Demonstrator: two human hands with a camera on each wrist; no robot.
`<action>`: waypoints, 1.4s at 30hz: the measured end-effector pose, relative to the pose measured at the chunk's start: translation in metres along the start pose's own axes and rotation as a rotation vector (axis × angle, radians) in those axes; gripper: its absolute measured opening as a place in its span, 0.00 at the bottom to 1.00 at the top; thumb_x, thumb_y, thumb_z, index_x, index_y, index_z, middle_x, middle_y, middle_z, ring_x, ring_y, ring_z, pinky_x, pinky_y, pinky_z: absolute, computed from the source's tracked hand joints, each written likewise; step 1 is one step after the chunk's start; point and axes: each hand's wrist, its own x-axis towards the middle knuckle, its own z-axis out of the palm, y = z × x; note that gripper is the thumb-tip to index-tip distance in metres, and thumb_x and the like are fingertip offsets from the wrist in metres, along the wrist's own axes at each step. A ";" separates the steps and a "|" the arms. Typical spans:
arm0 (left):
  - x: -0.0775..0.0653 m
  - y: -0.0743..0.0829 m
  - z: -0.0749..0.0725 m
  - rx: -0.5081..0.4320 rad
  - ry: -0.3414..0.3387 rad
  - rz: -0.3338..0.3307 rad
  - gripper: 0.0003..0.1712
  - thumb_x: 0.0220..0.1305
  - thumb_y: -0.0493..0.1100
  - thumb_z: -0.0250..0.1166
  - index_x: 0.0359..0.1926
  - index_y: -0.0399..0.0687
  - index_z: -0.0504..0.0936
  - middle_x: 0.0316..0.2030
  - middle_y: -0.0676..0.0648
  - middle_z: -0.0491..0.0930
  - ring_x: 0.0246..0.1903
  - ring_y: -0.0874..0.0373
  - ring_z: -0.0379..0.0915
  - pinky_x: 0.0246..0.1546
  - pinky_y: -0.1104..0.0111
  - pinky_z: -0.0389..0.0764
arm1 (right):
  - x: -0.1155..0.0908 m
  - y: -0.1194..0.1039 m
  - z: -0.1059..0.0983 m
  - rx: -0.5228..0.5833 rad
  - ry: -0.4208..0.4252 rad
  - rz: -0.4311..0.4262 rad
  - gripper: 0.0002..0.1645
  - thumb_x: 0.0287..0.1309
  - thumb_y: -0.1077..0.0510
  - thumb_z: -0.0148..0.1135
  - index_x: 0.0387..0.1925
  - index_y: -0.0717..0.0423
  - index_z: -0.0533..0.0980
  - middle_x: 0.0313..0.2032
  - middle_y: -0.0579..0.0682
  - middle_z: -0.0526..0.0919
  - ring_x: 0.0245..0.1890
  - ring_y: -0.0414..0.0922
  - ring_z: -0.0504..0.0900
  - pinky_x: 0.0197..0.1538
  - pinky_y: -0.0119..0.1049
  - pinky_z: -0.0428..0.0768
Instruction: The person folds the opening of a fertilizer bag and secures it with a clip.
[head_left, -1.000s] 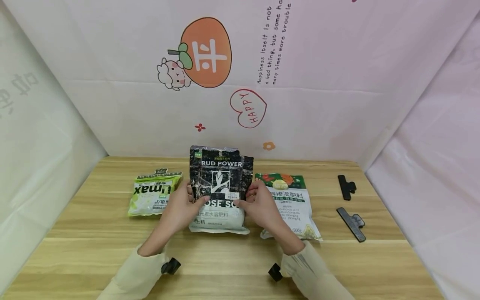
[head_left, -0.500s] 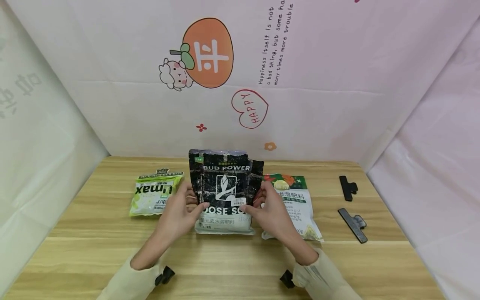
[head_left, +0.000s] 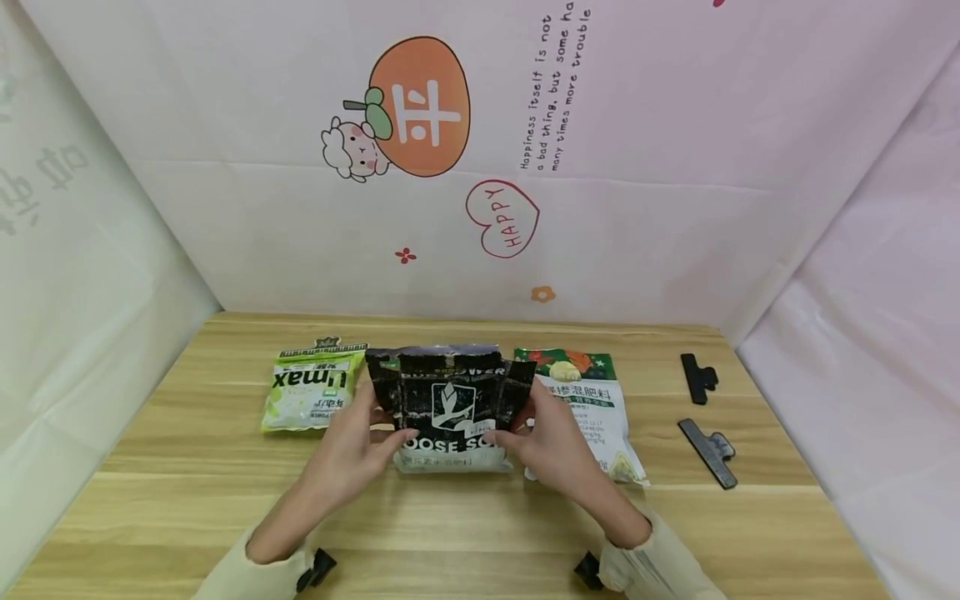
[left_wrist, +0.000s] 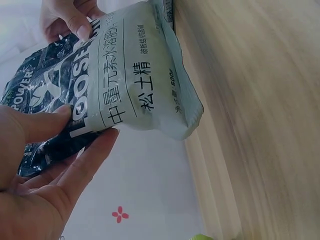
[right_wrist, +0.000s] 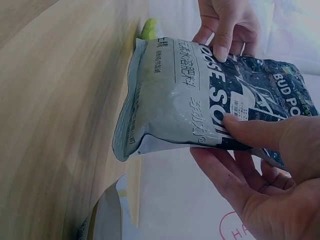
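Observation:
A black and pale fertilizer bag (head_left: pixel 453 408), printed "BUD POWER" and "LOOSE SO…", stands between both hands. In the head view its top leans toward the camera. My left hand (head_left: pixel 348 442) grips the left side, thumb in front and fingers behind. On the right side my right hand (head_left: pixel 553 437) holds it the same way, as the right wrist view also shows. The bag's pale lower end (left_wrist: pixel 165 90) faces the wooden table. A green "Umax" bag (head_left: pixel 309 389) with a dark clip on its top edge lies left. Partly behind my right hand is a white and green fertilizer bag (head_left: pixel 611 417).
Two loose bag clips lie at the table's right: a black clip (head_left: pixel 697 379) and a grey clip (head_left: pixel 708 452). A printed white cloth (head_left: pixel 637 242) rises behind the wooden table (head_left: pixel 450 542), with more cloth on either side.
The black bag's top has tipped down toward the camera, and the bag has shifted slightly right. Both hands have moved with it, keeping their grip. The other bags and clips stay put.

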 end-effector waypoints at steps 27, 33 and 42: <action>-0.003 -0.008 -0.003 0.184 -0.032 0.068 0.18 0.61 0.35 0.75 0.51 0.41 0.81 0.45 0.42 0.91 0.46 0.48 0.90 0.49 0.61 0.92 | -0.005 0.016 0.003 -0.046 -0.100 -0.019 0.19 0.54 0.59 0.81 0.43 0.52 0.80 0.32 0.44 0.86 0.32 0.41 0.84 0.34 0.27 0.85; -0.003 -0.011 -0.006 0.208 -0.042 0.088 0.19 0.61 0.36 0.76 0.51 0.43 0.81 0.43 0.44 0.92 0.44 0.51 0.90 0.49 0.58 0.92 | -0.006 0.017 0.002 -0.082 -0.107 -0.039 0.18 0.55 0.57 0.81 0.41 0.51 0.79 0.31 0.43 0.86 0.31 0.41 0.84 0.33 0.27 0.84; -0.003 -0.010 -0.015 0.189 -0.085 0.077 0.18 0.65 0.40 0.74 0.53 0.43 0.80 0.44 0.44 0.91 0.44 0.53 0.90 0.48 0.61 0.92 | -0.007 0.019 -0.006 -0.145 -0.090 -0.131 0.15 0.60 0.52 0.77 0.41 0.50 0.78 0.33 0.44 0.87 0.35 0.40 0.87 0.40 0.25 0.87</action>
